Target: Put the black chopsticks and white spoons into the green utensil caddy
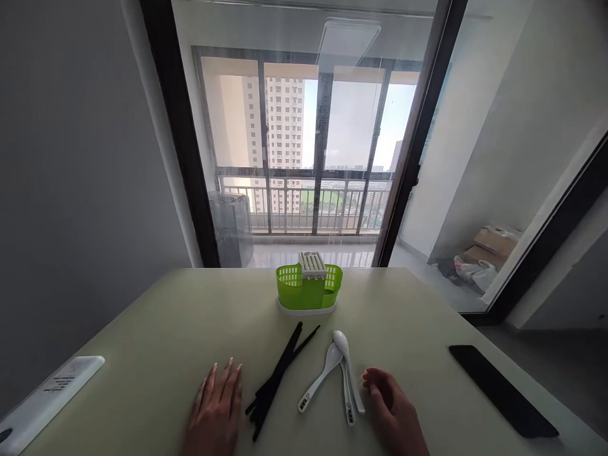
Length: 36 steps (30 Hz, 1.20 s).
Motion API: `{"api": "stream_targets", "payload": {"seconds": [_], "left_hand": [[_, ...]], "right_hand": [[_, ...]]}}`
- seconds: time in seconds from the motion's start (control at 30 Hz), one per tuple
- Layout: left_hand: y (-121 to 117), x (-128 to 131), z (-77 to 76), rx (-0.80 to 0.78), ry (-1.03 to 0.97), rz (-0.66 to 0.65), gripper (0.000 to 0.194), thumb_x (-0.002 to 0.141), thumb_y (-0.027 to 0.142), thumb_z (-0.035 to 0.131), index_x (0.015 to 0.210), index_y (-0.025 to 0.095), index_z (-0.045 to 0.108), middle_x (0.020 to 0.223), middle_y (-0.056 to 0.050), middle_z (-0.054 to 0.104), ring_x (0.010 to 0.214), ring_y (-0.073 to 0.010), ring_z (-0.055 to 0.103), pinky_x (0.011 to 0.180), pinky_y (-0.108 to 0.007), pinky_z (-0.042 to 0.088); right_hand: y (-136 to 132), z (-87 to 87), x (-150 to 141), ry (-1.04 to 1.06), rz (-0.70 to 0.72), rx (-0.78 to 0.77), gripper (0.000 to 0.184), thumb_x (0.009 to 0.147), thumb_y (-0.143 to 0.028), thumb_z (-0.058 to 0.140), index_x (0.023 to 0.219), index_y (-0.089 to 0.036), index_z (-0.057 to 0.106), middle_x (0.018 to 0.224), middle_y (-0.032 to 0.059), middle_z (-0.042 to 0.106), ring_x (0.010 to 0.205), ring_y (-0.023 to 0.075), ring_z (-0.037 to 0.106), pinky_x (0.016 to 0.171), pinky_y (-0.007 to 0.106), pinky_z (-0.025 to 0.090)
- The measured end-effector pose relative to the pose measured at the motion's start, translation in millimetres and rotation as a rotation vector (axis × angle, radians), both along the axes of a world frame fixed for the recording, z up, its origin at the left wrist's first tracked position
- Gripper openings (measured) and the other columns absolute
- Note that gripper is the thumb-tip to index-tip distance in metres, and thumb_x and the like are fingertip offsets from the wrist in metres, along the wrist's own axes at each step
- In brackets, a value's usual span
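My left hand (pixel 217 408) lies flat on the pale table (pixel 156 329), fingers stretched out, just left of a bundle of black chopsticks (pixel 278 379). My right hand (pixel 392 411) rests on the table with its fingers curled loosely, right beside several white spoons (pixel 335 373). It holds nothing that I can see. Beyond the cutlery stands a green slotted cutlery holder (pixel 308 288) on a white base, with a white insert in its middle.
A white remote-like device (pixel 47 396) lies at the table's left edge. A black phone (pixel 501 387) lies near the right edge. Behind the table are a glass door, a balcony railing and boxes on the floor at right.
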<state>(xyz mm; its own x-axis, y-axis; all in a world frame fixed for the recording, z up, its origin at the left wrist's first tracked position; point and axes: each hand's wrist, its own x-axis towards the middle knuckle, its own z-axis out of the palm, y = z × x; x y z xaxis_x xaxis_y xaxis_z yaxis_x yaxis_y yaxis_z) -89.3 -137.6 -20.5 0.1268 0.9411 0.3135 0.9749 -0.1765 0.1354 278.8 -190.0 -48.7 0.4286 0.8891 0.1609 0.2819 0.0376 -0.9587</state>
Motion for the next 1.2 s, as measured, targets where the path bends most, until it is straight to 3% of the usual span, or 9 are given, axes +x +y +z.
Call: {"api": "stream_targets", "payload": {"seconds": [0.17, 0.4, 0.63, 0.97, 1.2], "left_hand": [[-5.4, 5.4, 9.4, -0.013, -0.009, 0.012, 0.054, 0.102, 0.035, 0.029, 0.149, 0.025, 0.054, 0.156, -0.001, 0.051, 0.152, -0.0270, 0.034, 0.124, -0.051, 0.032], [-5.2, 3.0, 8.5, -0.047, -0.012, 0.014, 0.054, 0.102, 0.036, 0.030, 0.149, 0.026, 0.053, 0.156, 0.000, 0.051, 0.152, -0.0271, 0.034, 0.123, -0.051, 0.033], [-10.3, 8.4, 18.3, -0.036, -0.022, 0.020, 0.053, 0.102, 0.036, 0.030, 0.149, 0.028, 0.053, 0.157, 0.000, 0.050, 0.152, -0.0258, 0.034, 0.123, -0.050, 0.034], [-1.2, -7.0, -8.0, 0.020, 0.024, -0.011, 0.052, 0.095, 0.029, 0.041, 0.143, 0.029, 0.060, 0.153, -0.004, 0.055, 0.149, -0.0275, 0.039, 0.123, -0.050, 0.035], [-6.8, -1.4, -0.5, 0.010, 0.010, -0.018, 0.052, 0.098, 0.029, 0.036, 0.146, 0.027, 0.058, 0.153, -0.003, 0.055, 0.150, -0.0277, 0.038, 0.123, -0.052, 0.034]], "right_hand": [[1.2, -0.5, 2.0, 0.004, 0.037, 0.012, 0.037, 0.082, -0.047, 0.060, 0.104, -0.020, 0.071, 0.102, 0.0102, 0.079, 0.091, 0.0246, 0.077, 0.084, 0.033, 0.062], [2.6, -0.7, 3.9, -0.011, 0.075, 0.000, 0.035, 0.080, -0.048, 0.061, 0.097, -0.021, 0.074, 0.098, 0.0092, 0.080, 0.088, 0.0253, 0.077, 0.080, 0.032, 0.062], [-0.3, 4.8, 4.3, -0.076, 0.087, -0.034, 0.035, 0.083, -0.048, 0.057, 0.098, -0.022, 0.075, 0.098, 0.0080, 0.080, 0.089, 0.0245, 0.077, 0.078, 0.030, 0.061], [4.6, 0.0, 5.0, -0.029, 0.122, -0.004, 0.033, 0.079, -0.051, 0.063, 0.089, -0.023, 0.077, 0.087, 0.0068, 0.080, 0.080, 0.0253, 0.077, 0.072, 0.029, 0.060], [2.1, 1.5, 4.8, -0.053, 0.116, -0.019, 0.035, 0.078, -0.055, 0.062, 0.087, -0.024, 0.077, 0.085, 0.0053, 0.079, 0.080, 0.0255, 0.075, 0.070, 0.029, 0.059]]}}
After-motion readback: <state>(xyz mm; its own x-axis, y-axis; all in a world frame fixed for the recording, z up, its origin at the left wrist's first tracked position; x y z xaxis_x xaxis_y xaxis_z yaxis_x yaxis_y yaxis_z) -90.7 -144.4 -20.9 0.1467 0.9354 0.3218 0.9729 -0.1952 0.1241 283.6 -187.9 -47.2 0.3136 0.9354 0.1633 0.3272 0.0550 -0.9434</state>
